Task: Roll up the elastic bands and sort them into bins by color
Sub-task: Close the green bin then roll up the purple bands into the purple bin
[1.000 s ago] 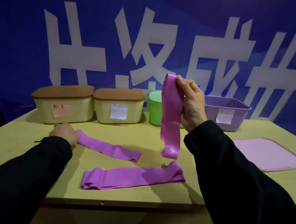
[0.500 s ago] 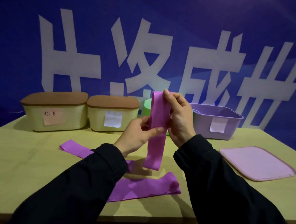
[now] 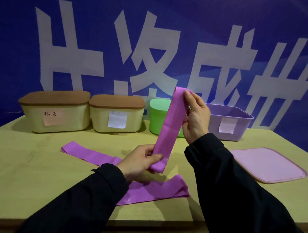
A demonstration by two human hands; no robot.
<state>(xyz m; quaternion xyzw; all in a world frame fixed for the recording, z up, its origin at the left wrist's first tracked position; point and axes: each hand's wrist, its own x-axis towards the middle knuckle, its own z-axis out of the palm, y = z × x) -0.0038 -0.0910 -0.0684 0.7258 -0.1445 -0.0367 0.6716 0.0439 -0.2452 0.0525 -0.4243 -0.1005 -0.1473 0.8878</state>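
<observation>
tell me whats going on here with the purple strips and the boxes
A person is holding one purple elastic band stretched between both hands: the right hand pinches its top end, and the left hand grips its bottom end. Two more purple bands lie flat and unrolled on the wooden table. Behind them stand two lidded cream bins, a green bin and an open lilac bin, whose lid lies on the table.

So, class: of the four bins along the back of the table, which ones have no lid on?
The green bin and the purple bin are open-topped; the two cream bins to their left carry brown lids.
</observation>
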